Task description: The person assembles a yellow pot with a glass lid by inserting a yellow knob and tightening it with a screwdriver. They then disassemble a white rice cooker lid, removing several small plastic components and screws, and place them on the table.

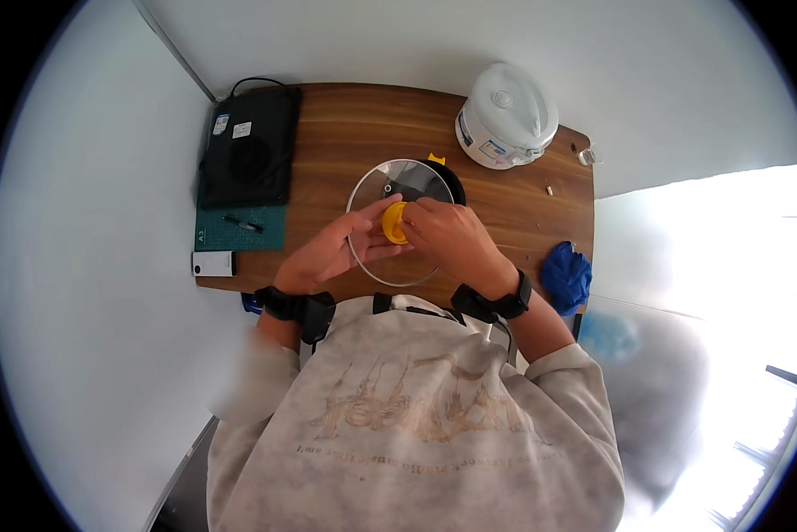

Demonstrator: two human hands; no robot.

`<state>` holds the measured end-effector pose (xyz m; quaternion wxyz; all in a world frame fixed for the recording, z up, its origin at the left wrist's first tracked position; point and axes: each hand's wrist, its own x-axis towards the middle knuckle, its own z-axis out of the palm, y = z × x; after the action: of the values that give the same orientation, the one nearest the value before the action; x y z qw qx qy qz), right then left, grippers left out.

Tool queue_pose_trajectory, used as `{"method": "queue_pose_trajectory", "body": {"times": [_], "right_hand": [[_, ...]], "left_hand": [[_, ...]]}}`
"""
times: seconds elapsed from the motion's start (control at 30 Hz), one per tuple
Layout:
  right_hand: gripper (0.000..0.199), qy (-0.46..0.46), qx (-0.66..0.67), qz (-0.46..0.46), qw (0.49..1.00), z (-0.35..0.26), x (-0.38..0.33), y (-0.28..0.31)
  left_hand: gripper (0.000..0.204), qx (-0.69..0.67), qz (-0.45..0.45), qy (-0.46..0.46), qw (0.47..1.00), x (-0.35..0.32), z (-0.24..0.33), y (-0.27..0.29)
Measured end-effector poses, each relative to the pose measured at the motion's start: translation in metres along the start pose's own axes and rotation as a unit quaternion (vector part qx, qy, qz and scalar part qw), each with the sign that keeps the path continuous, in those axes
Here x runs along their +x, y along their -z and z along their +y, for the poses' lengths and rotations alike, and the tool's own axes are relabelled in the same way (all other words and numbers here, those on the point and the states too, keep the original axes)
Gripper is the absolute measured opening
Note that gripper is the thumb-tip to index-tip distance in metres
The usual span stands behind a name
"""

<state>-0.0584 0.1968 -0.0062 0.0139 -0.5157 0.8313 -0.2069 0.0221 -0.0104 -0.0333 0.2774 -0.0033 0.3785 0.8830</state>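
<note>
Round clear lid (409,268), yellow knob (396,223) at centre, over table (336,133)

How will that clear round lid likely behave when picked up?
The clear lid is probably stiff: its pale rim keeps an even curve. See-through like glass, it may be fragile. Its round outline could let it roll on edge.

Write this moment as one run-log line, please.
left hand: by yellow piece, contact unclear | right hand: on yellow piece | glass lid: overlaps round black cookware in view | white cooker: back right of table
</note>
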Motion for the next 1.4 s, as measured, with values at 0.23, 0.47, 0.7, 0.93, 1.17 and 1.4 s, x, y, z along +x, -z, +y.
{"method": "queue_pose_trajectory", "body": {"times": [0.23,0.47,0.7,0.93,1.17,1.4], "right_hand": [[0.014,0.009,-0.051,0.002,0.999,0.018,-0.017,0.011],[0.018,-0.016,0.057,0.067,0.996,0.033,-0.030,0.002],[0.015,-0.036,0.064,-0.009,0.997,0.045,-0.038,0.001],[0.021,-0.068,0.137,0.035,0.988,0.056,-0.049,0.002],[0.029,-0.380,0.240,0.186,0.874,0.129,-0.097,0.021],[0.048,-0.463,0.062,-0.109,0.877,0.183,-0.178,-0.126]], "left_hand": [[0.061,0.028,-0.005,0.000,1.000,0.024,-0.008,-0.014],[0.064,0.016,0.025,-0.004,1.000,0.032,-0.014,-0.019],[0.065,0.103,0.029,0.036,0.994,0.043,-0.019,-0.025],[0.059,0.010,0.018,0.036,0.999,0.052,-0.016,-0.038],[0.071,-0.014,0.109,0.022,0.994,0.045,-0.015,-0.034],[0.077,0.025,0.075,0.023,0.997,0.042,-0.005,-0.030]]}}
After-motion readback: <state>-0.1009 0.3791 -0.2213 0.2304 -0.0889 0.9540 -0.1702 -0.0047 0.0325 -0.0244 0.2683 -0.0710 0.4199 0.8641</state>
